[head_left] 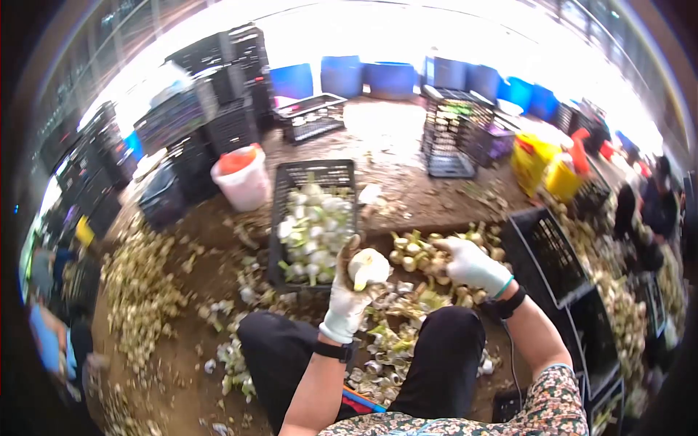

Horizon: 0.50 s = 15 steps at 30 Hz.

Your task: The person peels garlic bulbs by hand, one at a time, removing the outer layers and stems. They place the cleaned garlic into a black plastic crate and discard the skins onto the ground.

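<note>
Near the frame's centre, the white-gloved left hand (345,304) grips a round, whitish garlic bulb (368,267), likely light and firm, best held by its rounded sides (the papery skin may slip). Up and left sits a black plastic crate (314,166). To the right, the white-gloved right hand (476,269) is at yellowish-brown bulbs (411,251); I cannot tell its grip

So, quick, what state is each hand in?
Left hand: holding a garlic bulb.
Right hand: by the piled bulbs, grip can't be told.
</note>
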{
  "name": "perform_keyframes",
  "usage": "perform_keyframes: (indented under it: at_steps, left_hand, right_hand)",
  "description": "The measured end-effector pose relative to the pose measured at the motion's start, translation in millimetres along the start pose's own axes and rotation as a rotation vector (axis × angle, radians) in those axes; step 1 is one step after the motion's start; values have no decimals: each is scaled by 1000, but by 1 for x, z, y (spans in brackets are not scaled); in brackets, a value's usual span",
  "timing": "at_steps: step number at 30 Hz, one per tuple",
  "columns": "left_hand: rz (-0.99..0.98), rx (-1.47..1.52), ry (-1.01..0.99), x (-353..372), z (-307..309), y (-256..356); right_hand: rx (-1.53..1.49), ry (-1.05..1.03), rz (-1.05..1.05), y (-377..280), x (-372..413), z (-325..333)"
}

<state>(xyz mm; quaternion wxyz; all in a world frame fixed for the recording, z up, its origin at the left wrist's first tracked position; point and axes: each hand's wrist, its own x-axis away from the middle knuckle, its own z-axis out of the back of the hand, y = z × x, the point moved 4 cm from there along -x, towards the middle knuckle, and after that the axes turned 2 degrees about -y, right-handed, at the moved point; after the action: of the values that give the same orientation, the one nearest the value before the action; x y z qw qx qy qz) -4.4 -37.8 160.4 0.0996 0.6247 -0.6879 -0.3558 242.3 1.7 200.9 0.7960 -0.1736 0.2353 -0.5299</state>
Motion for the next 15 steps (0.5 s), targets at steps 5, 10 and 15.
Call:
perform_keyframes:
  at_steps: [5,10,15]
  left_hand:
    - [37,-338,-47,-34,-17,-70]
    - [90,-569,-24,-50,-16,-126]
    - [312,-635,-103,-48,-5,-174]
  right_hand:
    - [-135,35,235,-37,1,13]
    - [198,-23,169,4,9,6]
    - [228,-13,59,49,22,-11]
